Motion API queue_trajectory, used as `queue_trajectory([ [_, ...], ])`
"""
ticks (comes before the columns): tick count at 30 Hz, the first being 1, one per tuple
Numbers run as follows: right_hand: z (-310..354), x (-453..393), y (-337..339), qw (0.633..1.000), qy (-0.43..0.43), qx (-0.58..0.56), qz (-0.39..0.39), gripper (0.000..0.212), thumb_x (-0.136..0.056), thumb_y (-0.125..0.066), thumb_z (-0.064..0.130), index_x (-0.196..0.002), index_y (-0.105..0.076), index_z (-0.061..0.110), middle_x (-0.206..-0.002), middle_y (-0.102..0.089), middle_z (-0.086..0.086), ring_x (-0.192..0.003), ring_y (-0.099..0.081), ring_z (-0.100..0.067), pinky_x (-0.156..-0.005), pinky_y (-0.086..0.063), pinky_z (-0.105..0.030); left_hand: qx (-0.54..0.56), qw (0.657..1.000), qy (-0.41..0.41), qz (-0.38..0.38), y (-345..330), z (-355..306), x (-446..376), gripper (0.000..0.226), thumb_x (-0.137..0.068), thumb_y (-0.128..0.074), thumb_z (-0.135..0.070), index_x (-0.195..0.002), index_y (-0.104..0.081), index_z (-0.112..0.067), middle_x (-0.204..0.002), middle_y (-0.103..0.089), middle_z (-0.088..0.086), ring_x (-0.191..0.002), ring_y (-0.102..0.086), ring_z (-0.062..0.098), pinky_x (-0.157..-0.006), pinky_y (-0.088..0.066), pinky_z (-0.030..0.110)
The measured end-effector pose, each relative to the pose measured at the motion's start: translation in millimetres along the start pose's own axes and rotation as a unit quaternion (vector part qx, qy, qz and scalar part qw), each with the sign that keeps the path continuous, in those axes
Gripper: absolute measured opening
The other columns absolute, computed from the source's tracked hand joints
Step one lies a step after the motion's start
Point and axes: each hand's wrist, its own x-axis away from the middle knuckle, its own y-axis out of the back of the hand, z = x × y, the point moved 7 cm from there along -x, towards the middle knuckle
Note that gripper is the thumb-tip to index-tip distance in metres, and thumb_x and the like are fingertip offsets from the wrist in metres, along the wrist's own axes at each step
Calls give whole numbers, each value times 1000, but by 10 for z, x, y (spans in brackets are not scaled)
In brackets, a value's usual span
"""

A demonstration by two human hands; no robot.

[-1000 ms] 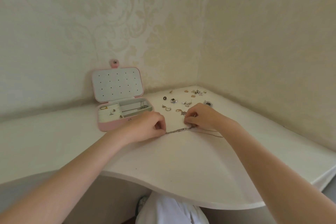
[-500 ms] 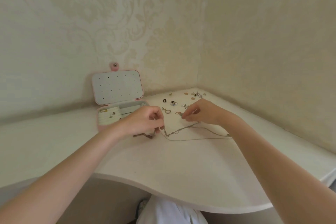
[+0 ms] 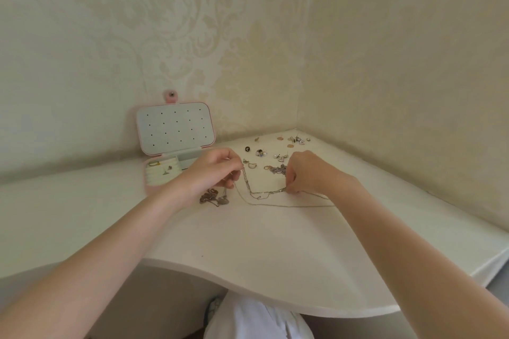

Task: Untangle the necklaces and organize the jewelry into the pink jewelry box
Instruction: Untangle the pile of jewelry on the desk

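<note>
Corner surface, both hands on the necklace chains beside the open pink jewelry box.

White curved surface (image 3: 275, 250) set into a corner of cream damask wallpaper (image 3: 192, 36). Pink jewelry box (image 3: 176, 129) stands open against the wall, lid upright; a few small pieces lie in its tray. Right of the box, left hand (image 3: 212, 170) pinches the necklaces (image 3: 261, 192), lifted; right hand (image 3: 305, 173) pinches them lower. Loose earrings (image 3: 275, 151) lie beyond, a darker chain heap (image 3: 213, 198) nearer.

Home, prob. bedroom corner: damask wallpaper (image 3: 192, 22), white curved vanity-type desk (image 3: 275, 250), pink jewelry box (image 3: 176, 129).
</note>
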Motion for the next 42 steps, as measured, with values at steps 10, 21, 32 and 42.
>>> queue_trajectory([
  [10,-240,159,333,927,-49,-371,-8,16,-87,-54,8,-71,-57,5,-67,-63,-8,-63,-57,-17,-66,-50,-24,-21,999,-13,-48,140,23,-32,13,-93,-44,-11,-81,-45,-16,-58,-58,2,-47,-48,13,-55,-43,21],
  [21,-43,168,673,701,-56,-711,-35,28,-89,-49,11,-66,-36,20,-44,-22,9,-35,-16,-5,-34,-8,-17,-45,997,-47,-28,12,-42,-12,13,-97,-42,-10,-84,-43,-13,-61,-61,3,-53,-57,19,-57,-49,26],
  [32,70,287,802,796,-42,-604,-4,29,-90,-51,10,-66,-38,19,-42,-32,7,-33,-16,-5,-32,-11,-16,148,988,39,-30,9,45,-16,14,-91,-46,-11,-77,-48,-14,-69,-67,2,-81,-67,17,-92,-47,32],
  [42,-165,384,567,918,-120,-367,87,13,-88,-51,5,-75,-48,8,-62,-52,-6,-36,-29,-9,-33,-23,-16,95,994,55,1,5,81,1,24,-85,-47,9,-74,-48,-13,-57,-33,-1,-48,-29,9,-34,-24,14],
])
